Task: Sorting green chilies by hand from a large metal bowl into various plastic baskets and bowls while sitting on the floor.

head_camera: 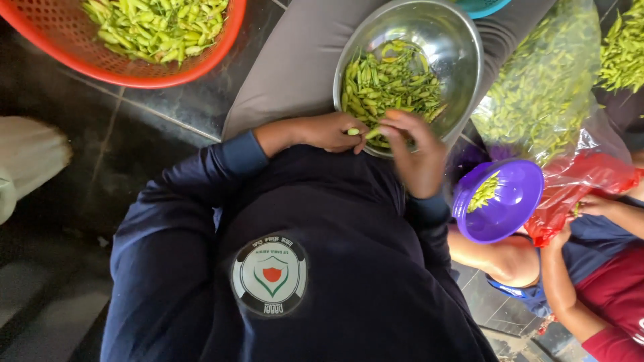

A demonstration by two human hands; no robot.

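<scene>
Dark tiled floor (154, 114); steel bowl (456, 40) upper centre. Left hand (329, 131) and right hand (416, 157) both pinch 1 green chilli (362, 133), its long axis horizontal between them.

our hands sit at the near rim of the steel bowl (463, 47), chillies filling its lower half. the upper half is bare metal. a purple bowl (516, 198) and plastic bag (550, 87) crowd the right; the orange basket (231, 40) stands well apart left.
</scene>
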